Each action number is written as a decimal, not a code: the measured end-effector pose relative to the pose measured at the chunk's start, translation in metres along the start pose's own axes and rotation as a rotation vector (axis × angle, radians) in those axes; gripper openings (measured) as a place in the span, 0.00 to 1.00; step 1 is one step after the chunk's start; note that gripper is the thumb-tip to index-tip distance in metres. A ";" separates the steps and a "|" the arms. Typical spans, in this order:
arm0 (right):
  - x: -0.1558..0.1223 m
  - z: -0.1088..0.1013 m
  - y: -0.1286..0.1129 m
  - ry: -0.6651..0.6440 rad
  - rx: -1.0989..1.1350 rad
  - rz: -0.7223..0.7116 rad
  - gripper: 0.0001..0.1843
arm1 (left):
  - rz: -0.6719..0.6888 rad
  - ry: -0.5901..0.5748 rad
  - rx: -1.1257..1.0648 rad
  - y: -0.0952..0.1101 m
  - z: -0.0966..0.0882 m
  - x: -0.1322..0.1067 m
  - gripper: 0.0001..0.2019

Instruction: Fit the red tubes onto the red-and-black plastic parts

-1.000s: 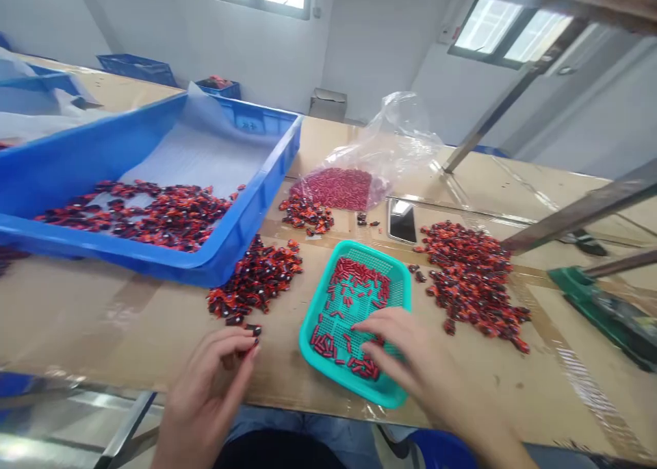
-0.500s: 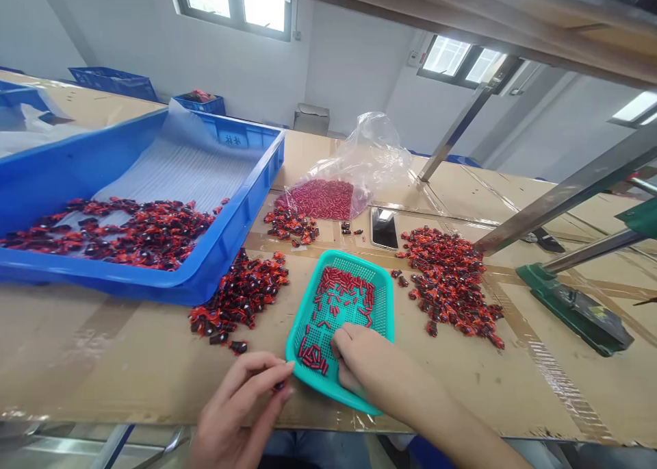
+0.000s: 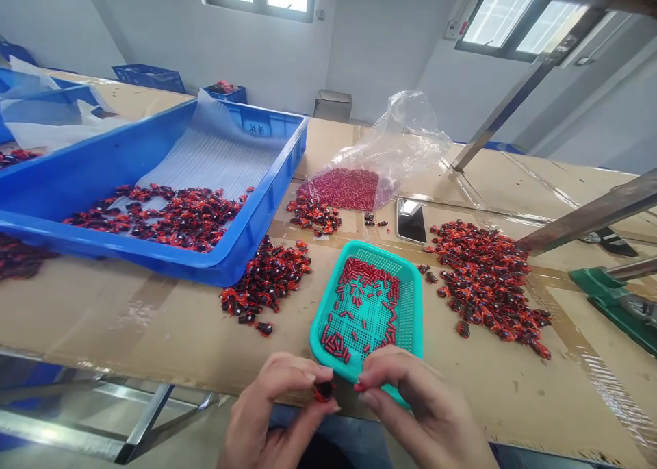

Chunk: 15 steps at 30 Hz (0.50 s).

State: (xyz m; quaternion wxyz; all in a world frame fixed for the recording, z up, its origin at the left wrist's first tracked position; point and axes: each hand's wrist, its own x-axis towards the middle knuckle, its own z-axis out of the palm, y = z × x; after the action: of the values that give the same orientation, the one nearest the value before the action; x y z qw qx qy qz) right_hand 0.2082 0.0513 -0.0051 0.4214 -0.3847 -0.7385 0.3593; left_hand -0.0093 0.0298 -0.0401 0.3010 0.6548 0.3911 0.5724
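My left hand [image 3: 280, 414] is closed in a pinch on a small black and red part [image 3: 324, 391] at the table's near edge. My right hand [image 3: 415, 414] pinches a small red tube [image 3: 359, 387] right beside that part. Both hands sit just in front of a teal mesh basket [image 3: 408, 318] that holds several loose red tubes [image 3: 367, 294]. A pile of black and red parts [image 3: 267, 277] lies left of the basket, and a larger pile [image 3: 485, 281] lies to its right.
A big blue tray [image 3: 246, 229] at the left holds more parts on a plastic sheet. A clear bag of red tubes [image 3: 343, 188] and a phone [image 3: 410, 220] lie behind the basket. A green tool [image 3: 616, 301] and metal frame bars stand at the right.
My right hand left the basket with a red tube and came back to the table edge. My left hand moved right with the part, so both hands now meet.
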 end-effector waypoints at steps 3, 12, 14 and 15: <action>-0.007 0.008 -0.007 -0.007 -0.028 -0.118 0.10 | 0.047 -0.008 0.000 0.005 0.002 0.003 0.08; -0.013 0.017 -0.004 -0.005 -0.255 -0.167 0.05 | 0.327 -0.125 0.408 0.013 0.000 0.006 0.18; -0.011 0.015 -0.006 -0.050 -0.119 -0.016 0.06 | 0.366 -0.121 0.428 0.013 -0.002 0.005 0.14; -0.009 0.013 -0.007 -0.091 -0.032 0.085 0.09 | 0.366 -0.110 0.417 0.013 -0.003 0.004 0.12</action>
State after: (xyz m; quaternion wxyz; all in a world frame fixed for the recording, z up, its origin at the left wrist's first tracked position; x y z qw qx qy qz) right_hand 0.1981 0.0375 -0.0074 0.3656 -0.4057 -0.7454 0.3822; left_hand -0.0099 0.0259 -0.0266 0.0723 0.7925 0.3586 0.4880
